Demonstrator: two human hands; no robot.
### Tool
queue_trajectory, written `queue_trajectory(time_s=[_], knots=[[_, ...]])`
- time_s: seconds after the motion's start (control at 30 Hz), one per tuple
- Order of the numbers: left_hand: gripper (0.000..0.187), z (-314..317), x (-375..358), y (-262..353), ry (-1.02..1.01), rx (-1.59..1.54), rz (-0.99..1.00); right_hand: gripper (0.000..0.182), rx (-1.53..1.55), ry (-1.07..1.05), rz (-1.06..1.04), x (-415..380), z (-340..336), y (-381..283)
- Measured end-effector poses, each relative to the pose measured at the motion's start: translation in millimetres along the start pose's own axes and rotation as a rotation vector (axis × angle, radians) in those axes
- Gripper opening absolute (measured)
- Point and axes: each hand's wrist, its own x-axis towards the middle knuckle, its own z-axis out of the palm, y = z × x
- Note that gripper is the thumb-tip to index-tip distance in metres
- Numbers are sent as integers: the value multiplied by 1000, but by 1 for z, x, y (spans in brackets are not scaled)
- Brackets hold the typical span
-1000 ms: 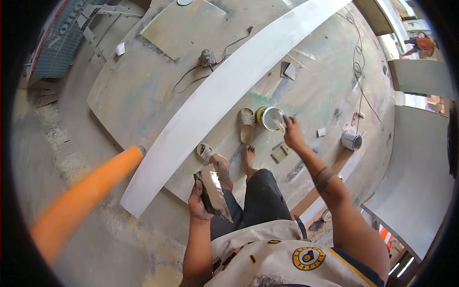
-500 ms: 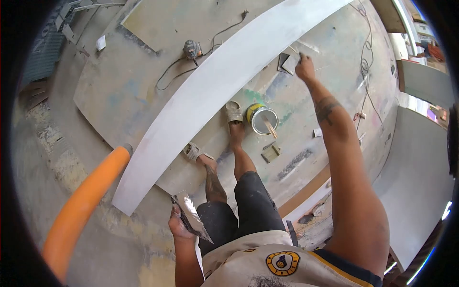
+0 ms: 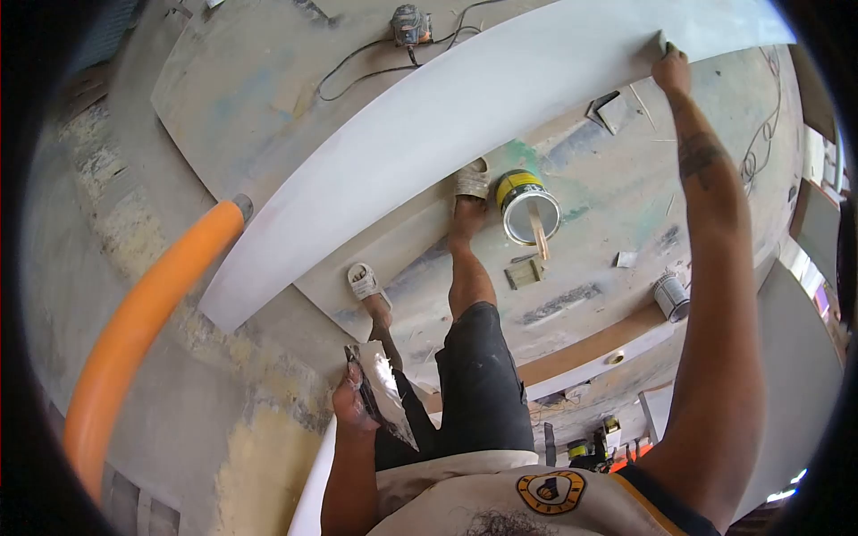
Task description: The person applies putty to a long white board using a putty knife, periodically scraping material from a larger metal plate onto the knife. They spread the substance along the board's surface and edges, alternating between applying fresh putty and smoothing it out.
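The board is long, curved and pale grey-white, smooth and matt, running from its blunt near end, up and left of the left hand, out to the far end where the right hand meets it. The right hand is stretched far forward, fingers closed on a small scraper pressed against the board's upper face near its edge. The left hand hangs low by the thigh, clamped around a flat metal plate smeared with pale filler (its shiny face tilts upward).

Below the right arm the platform is open and scuffed, with bare room between board and tin. The tin sits well below the right hand, a stick leaning in it, just beside the forward foot in a sandal. A second sandal lies above the left hand. A small can stands under the right forearm. An orange pipe crosses left of the left hand, its tip close to the board's near end. A power tool with its cable lies beyond the board
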Motion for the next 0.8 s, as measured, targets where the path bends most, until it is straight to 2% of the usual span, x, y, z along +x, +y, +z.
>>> queue_trajectory(time_s=[0.1, 0.23, 0.3, 0.43, 0.57, 0.6, 0.73, 0.8], knots=[[45, -1, -1, 1, -69, -50, -1, 43, -72, 102, -87, -40, 9, -26], [44, -2, -3, 11, -153, -39, 19, 45, 77, 61, -37, -122, 0, -103], [44, -10, -6, 23, -220, -70, 16, 49, 55, 0, -61, -178, -14, -160], [46, -39, -7, 47, -277, -111, -46, 52, 135, 22, -130, -243, -6, -218], [46, -73, -13, 75, -328, -161, -15, 51, 213, -52, -86, -306, -10, -279], [45, -75, -17, 83, -428, -174, 6, 51, 227, -74, -80, -322, -14, -295], [42, -117, -29, 116, -423, -131, 51, 54, 248, -133, -63, -375, -10, -349], [41, -141, -30, 132, -273, -134, 64, 56, 237, -151, -91, -402, -3, -371]])
